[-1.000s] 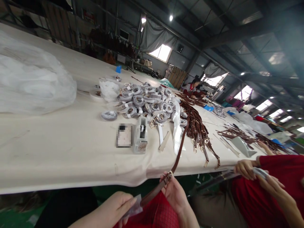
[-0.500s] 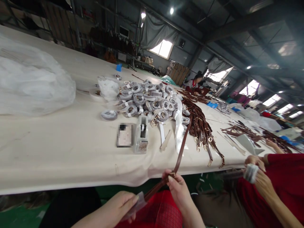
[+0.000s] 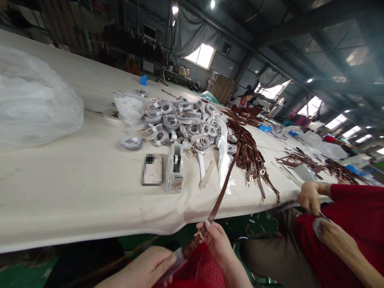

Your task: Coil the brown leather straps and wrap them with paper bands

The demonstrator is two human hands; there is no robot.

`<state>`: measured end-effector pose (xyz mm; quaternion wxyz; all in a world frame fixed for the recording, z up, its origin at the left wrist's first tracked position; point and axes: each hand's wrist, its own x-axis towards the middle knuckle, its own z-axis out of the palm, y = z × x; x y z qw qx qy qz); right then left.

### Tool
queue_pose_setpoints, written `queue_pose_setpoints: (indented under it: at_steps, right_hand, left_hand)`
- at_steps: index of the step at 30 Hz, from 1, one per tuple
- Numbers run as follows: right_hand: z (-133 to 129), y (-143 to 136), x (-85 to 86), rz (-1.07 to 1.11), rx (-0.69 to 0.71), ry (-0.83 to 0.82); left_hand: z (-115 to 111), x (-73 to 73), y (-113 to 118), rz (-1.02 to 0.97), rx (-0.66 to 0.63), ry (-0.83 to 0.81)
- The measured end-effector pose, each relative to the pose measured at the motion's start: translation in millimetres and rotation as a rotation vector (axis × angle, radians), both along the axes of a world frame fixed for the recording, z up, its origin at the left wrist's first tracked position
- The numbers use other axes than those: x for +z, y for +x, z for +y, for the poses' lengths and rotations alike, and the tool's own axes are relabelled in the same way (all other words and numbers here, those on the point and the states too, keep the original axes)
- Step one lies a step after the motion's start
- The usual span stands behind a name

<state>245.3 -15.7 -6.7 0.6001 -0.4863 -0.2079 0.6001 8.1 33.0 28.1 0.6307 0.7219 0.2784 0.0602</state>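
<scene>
A brown leather strap (image 3: 224, 190) runs from the table down to my lap. My right hand (image 3: 218, 242) is closed on it, thumb and fingers pinching just beside a gold-coloured buckle (image 3: 198, 235). Lower left, my left hand (image 3: 151, 262) grips a clear plastic sleeve (image 3: 177, 261) around the strap's lower part; some of its fingers are hidden beneath. On the table ahead lies a heap of coiled straps in clear wrapping (image 3: 183, 120). To its right hangs a bundle of loose brown straps (image 3: 247, 152) with gold-coloured clasps.
A tape dispenser (image 3: 175, 170) stands beside a pixelated flat item (image 3: 152, 170) near the table's front. Large plastic bags (image 3: 39, 100) cover the left side. Close on my right, a co-worker in a red sleeve (image 3: 357, 200) has both hands over the lap.
My right hand has shifted slightly down the view, and the buckle now shows clear of its fingers. Beside me, the co-worker's hands have changed position.
</scene>
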Motion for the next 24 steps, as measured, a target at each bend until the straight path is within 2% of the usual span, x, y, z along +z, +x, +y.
queue_pose_setpoints:
  at_steps: [5,8,13,16,21,24]
  right_hand:
    - [1.1,3.7,6.5,-0.047,0.031,-0.026]
    - [0.0,5.0,7.8,-0.068,0.074,-0.040]
    - [0.1,3.2,5.6,-0.089,0.059,-0.034]
    - [-0.6,0.1,5.1,-0.110,0.061,-0.033]
    - [-4.5,-0.2,10.3,-0.176,0.168,0.018]
    - [-5.1,0.3,13.5,-0.231,0.190,0.017]
  left_hand:
    - [-2.1,5.6,0.9,0.030,0.000,0.060]
    - [0.0,1.8,2.9,0.040,0.018,0.042]
    - [1.6,-3.4,6.8,0.030,-0.006,-0.002]
    - [3.2,-3.9,8.9,0.009,0.022,-0.035]
    - [8.6,-6.5,8.6,-0.009,0.058,0.080]
    - [8.6,-8.6,7.2,-0.009,0.036,0.024]
